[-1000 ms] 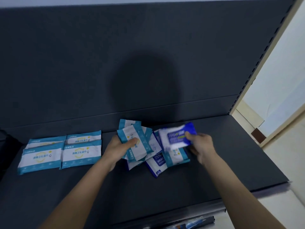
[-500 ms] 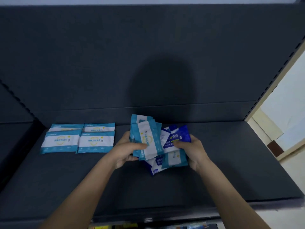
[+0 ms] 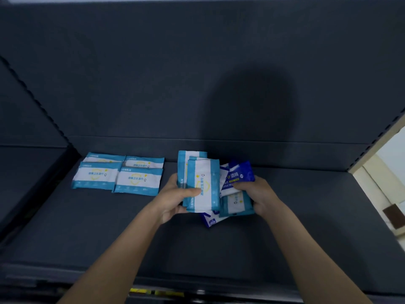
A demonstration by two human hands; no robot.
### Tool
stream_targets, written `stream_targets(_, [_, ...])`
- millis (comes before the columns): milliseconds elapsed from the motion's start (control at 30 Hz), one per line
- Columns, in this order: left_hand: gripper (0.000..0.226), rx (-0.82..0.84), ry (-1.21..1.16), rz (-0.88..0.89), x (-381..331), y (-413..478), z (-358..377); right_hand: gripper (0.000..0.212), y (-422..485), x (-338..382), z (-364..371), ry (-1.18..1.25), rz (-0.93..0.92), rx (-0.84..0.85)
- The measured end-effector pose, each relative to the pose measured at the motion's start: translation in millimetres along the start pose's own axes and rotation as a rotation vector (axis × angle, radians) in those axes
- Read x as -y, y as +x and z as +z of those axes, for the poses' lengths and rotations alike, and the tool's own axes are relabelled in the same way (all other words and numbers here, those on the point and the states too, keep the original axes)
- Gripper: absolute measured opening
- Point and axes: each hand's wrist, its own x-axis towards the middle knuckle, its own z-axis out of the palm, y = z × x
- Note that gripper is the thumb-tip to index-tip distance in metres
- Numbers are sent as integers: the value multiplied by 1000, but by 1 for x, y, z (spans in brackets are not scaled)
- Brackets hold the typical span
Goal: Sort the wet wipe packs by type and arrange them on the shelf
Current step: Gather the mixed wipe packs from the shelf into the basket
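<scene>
A: The left hand (image 3: 175, 197) grips a fan of light-blue packs (image 3: 202, 185) just above the shelf (image 3: 306, 216). The right hand (image 3: 255, 194) holds a dark-blue pack (image 3: 240, 175) over the unsorted pile (image 3: 211, 220). What's the risk?

B: The slick fan could slide apart and mix the types. I can't tell how many packs lie underneath.

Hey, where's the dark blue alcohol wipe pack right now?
Head view, right of centre: the dark blue pack is over the mixed pile, pinched by the right hand, beside the light blue packs held in the left hand.
</scene>
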Motion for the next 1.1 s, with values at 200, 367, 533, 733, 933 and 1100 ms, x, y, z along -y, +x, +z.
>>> stream_targets(200, [56,-14,-59,24,6,-1,-1,26,-2,-3,3,35,-65,70])
stream_targets(367, [57,-43,-74,70,6,-8,-3,23,-15,-2,16,73,-146,44])
stream_targets(533, [52,-77,-95,150,0,-27,-15,25,-35,4,37,107,-219,28])
stream_targets(733, [48,-115,-125,252,-10,-72,-57,25,-68,14,85,101,-295,90])
stream_targets(933, [50,-172,-145,333,-8,-125,-110,25,-112,11,145,86,-339,149])
stream_targets(1100, [53,-300,-184,393,7,-189,-177,24,-157,-4,218,20,-364,274])
